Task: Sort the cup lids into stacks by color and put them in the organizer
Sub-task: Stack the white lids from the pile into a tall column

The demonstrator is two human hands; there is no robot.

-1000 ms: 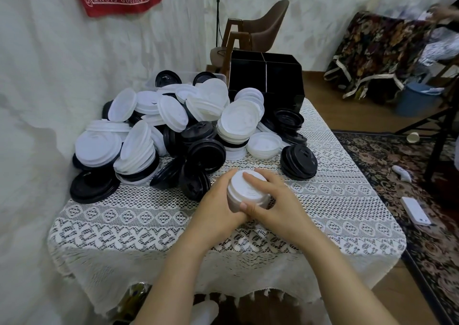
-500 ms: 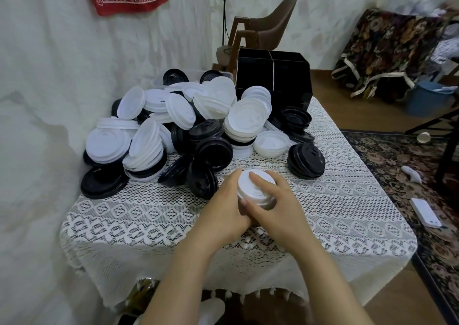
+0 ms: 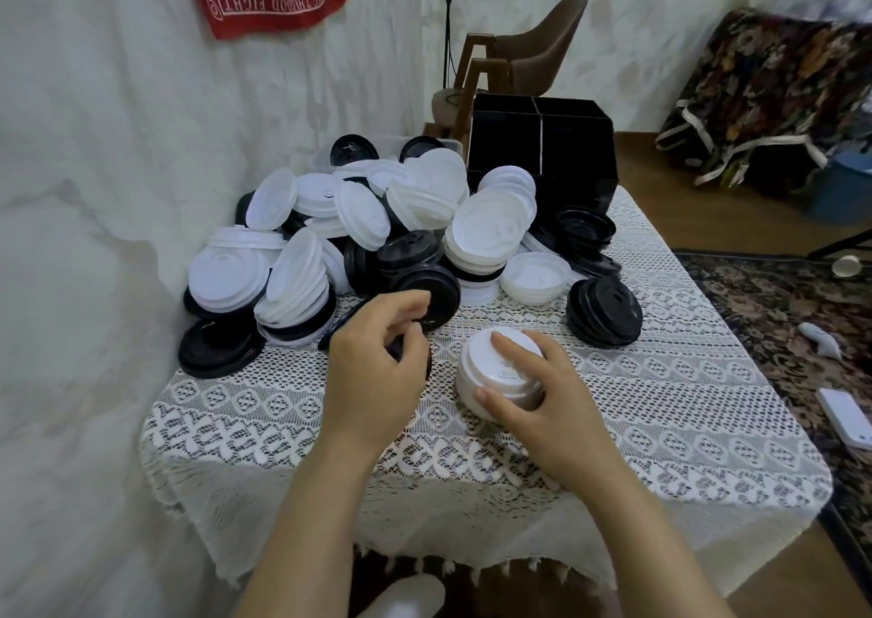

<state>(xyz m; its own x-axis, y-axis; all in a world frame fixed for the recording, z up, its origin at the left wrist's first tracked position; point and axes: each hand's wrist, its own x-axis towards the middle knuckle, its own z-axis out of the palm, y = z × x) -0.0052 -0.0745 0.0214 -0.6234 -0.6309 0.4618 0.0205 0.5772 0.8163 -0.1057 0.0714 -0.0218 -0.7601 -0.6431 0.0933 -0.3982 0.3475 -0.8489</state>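
A short stack of white lids [image 3: 476, 372] stands on the lace tablecloth [image 3: 660, 405] near the table's middle. My right hand [image 3: 542, 395] grips it, thumb on its side and a finger on top. Just left of it, my left hand [image 3: 377, 362] hovers with curled fingers over black lids [image 3: 439, 291] at the front of the pile; whether it holds one is hidden. The mixed pile of white lids [image 3: 490, 225] and black ones fills the table's back left. A black stack [image 3: 604, 310] lies to the right. The black divided organizer [image 3: 542, 145] stands behind the pile.
A wall runs close along the table's left side. A clear tub [image 3: 391, 145] sits behind the pile and a brown chair [image 3: 533, 55] behind the organizer. To the right lie a patterned rug [image 3: 778, 315] and a white device [image 3: 844, 417] on the floor.
My left hand has let go of the white stack and moved left to the black lids. My right hand stays on the stack. The camera has come closer.
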